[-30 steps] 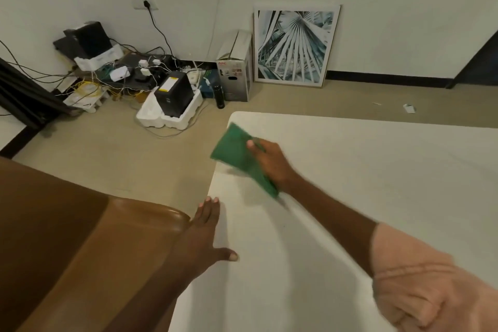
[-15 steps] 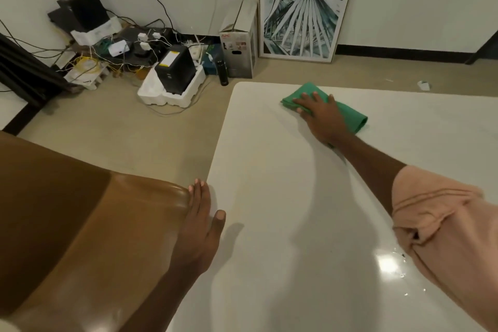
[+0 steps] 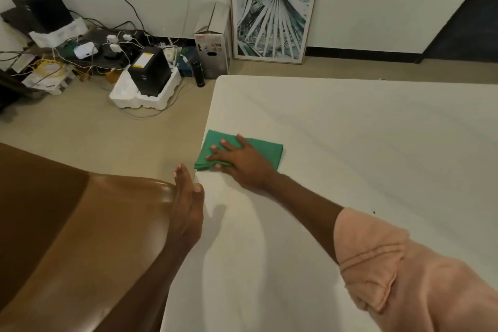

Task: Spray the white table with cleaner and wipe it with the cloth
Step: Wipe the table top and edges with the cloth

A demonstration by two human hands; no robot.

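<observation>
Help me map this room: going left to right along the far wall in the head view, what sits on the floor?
Tangle of cables and chargers → black box in white foam → black flask → cardboard box → framed leaf print.

The white table (image 3: 350, 143) lay bare right of the green cloth (image 3: 266, 149), open to a sweep; at its left edge the left hand (image 3: 186, 207) and a brown chair back (image 3: 107, 224) blocked passage.
</observation>
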